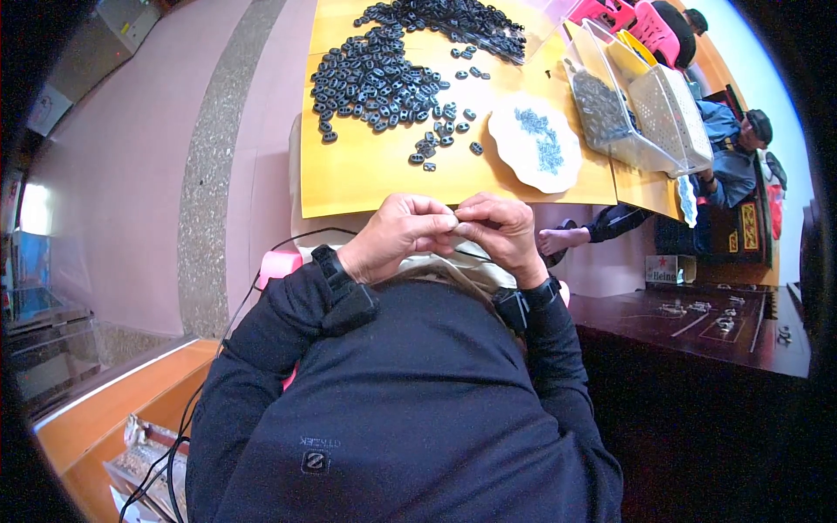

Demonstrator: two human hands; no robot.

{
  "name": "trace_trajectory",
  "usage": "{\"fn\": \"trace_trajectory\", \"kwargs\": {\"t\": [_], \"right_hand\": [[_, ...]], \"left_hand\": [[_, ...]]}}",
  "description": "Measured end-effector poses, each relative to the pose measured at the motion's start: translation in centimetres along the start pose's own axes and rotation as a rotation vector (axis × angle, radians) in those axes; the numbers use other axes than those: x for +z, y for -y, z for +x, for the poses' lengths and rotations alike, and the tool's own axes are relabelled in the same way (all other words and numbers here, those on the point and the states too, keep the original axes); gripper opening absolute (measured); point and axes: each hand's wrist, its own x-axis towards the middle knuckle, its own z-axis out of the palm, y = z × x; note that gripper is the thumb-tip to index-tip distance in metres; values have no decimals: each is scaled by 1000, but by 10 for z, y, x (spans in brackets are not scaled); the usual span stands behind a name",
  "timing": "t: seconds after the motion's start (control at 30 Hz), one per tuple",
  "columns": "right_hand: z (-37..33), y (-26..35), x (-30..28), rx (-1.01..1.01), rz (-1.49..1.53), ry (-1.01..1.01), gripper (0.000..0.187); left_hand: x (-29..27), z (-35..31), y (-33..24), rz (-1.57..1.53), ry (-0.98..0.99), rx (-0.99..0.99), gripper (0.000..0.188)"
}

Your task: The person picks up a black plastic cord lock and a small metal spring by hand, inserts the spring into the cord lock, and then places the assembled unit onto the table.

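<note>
Just in front of the table's near edge, my left hand [399,235] and my right hand [506,231] meet fingertip to fingertip. Both are closed in a pinch, and whatever sits between the fingers is too small and covered to name. Beyond them, on the yellow table [357,179], lies a large pile of small black oval pieces [375,83] with holes in them. Several loose black pieces [427,146] are scattered nearer to my hands. To the right, a white scalloped plate [510,161] carries many tiny grey parts [542,139].
A transparent plastic bin [602,100] with dark pieces stands at the right, beside a white perforated basket [667,113] and a yellow basin [636,48]. Another person [728,144] sits beyond them. A black cable [253,292] runs by my left arm. Pink chairs [654,35] stand at the far right.
</note>
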Motion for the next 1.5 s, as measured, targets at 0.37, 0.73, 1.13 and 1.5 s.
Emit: {"fn": "trace_trajectory", "kwargs": {"t": [0.37, 0.73, 1.13, 1.5], "right_hand": [[-2, -1, -1, -1, 83, 23, 15], [-1, 5, -2, 29, 56, 42, 11], [1, 8, -3, -2, 14, 70, 11], [1, 10, 3, -150, -305, 33, 10]], "left_hand": [[-4, 0, -1, -9, 107, -8, 18], [-1, 0, -2, -25, 115, -17, 17], [-2, 0, -2, -23, 91, -2, 19], [-3, 2, 1, -32, 48, -8, 19]]}}
